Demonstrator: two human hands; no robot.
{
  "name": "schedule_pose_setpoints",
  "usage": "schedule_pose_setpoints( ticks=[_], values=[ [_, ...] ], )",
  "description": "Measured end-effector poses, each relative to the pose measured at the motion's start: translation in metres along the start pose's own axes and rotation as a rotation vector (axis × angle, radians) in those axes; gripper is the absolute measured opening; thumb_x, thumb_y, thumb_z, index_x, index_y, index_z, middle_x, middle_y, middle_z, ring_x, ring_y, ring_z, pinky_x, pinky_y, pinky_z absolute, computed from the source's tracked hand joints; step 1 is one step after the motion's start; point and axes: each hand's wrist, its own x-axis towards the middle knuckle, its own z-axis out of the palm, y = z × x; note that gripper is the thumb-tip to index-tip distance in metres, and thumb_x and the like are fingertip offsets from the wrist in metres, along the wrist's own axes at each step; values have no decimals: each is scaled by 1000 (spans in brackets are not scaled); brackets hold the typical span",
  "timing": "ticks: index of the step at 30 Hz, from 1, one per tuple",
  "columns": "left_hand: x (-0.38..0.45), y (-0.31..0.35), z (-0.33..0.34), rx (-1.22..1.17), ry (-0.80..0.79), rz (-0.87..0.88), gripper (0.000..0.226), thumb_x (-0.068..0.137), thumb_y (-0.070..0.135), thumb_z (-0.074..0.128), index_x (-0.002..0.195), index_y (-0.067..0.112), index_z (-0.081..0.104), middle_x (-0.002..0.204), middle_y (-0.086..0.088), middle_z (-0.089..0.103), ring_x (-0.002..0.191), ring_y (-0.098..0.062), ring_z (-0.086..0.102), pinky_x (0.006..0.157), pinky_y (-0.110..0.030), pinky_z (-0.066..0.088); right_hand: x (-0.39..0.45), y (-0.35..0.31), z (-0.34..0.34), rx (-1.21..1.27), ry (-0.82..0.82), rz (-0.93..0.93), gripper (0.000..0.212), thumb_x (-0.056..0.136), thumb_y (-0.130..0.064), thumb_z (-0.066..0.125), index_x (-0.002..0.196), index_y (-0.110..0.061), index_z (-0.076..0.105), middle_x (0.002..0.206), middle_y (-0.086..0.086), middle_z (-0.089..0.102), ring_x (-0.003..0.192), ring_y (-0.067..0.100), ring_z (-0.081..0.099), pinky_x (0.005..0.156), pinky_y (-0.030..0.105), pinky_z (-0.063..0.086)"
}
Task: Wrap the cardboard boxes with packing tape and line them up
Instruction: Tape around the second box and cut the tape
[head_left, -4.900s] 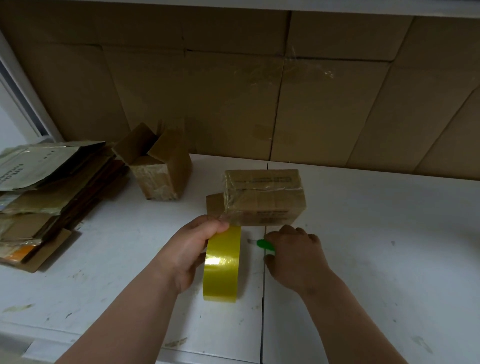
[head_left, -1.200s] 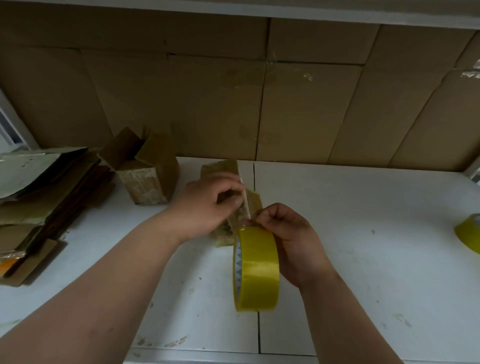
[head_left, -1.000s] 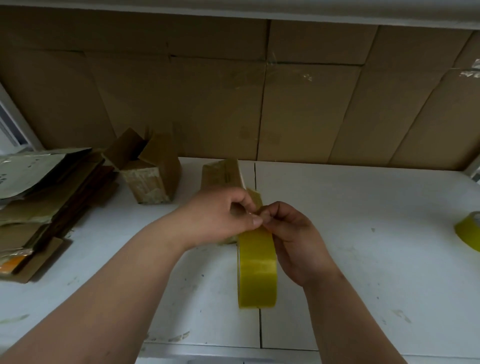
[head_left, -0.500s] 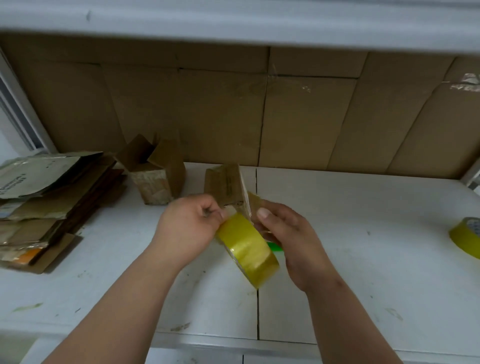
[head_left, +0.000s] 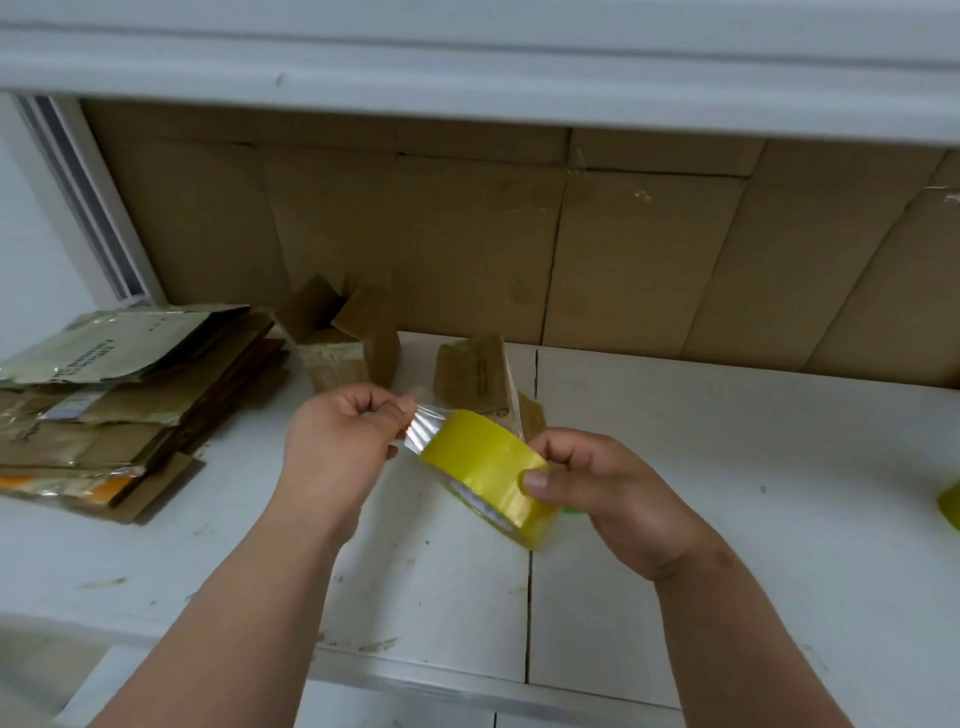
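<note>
A yellow roll of packing tape (head_left: 485, 475) is held above the white table (head_left: 727, 493) in my right hand (head_left: 605, 491), thumb on its outer face. My left hand (head_left: 340, 441) pinches the free end of the tape (head_left: 422, 427), and a short clear strip stretches from it to the roll. Behind the roll stands a small taped cardboard box (head_left: 475, 376) on end. An open cardboard box (head_left: 345, 340) with raised flaps stands further left. A green object (head_left: 571, 510) peeks out under my right hand.
A pile of flattened cardboard and packets (head_left: 119, 395) lies at the table's left. A second yellow tape roll (head_left: 949, 503) shows at the right edge. Cardboard sheets (head_left: 519, 249) line the back wall, and a white shelf (head_left: 467, 57) hangs overhead.
My left hand has pulled the tape end leftward off the roll, so a short strip is now drawn out. The roll has tilted flatter in my right hand.
</note>
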Motion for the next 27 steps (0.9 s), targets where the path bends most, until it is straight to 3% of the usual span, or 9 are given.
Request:
schedule_pose_setpoints(
  ticks=[8,16,20,22,27],
  values=[
    [3,8,2,-108,46,-14,16,93,14,66,77,13,68,68,0,74,80,-20,73,71,-31,50,1,-13,-18,4,-35,4,21,68,-38,70,77,-20,70,74,1,65,70,13,60,64,20,47],
    [3,8,13,-164,92,-48,9,92,13,67,84,13,71,70,-1,74,80,-18,73,76,-33,55,7,-23,-53,-186,58,18,57,66,-47,70,95,2,68,81,15,66,77,22,62,71,30,44],
    [6,9,11,-215,139,-66,8,93,15,67,86,14,71,72,-2,75,88,-27,72,82,-38,55,11,-39,-68,-280,77,42,48,62,-53,70,88,-13,75,78,8,70,73,17,66,65,22,47],
    [11,8,6,-228,161,-79,8,93,15,67,85,14,71,71,-2,74,89,-28,71,84,-40,55,13,-44,-75,-330,111,69,44,61,-56,71,87,-20,76,79,4,73,73,16,68,67,26,49],
    [17,-3,9,-272,209,-177,9,93,11,66,86,13,71,69,-1,73,86,-27,72,81,-37,56,27,-50,-81,-500,162,130,22,79,-45,74,87,-25,76,85,-1,74,82,16,69,72,30,49]
  ],
)
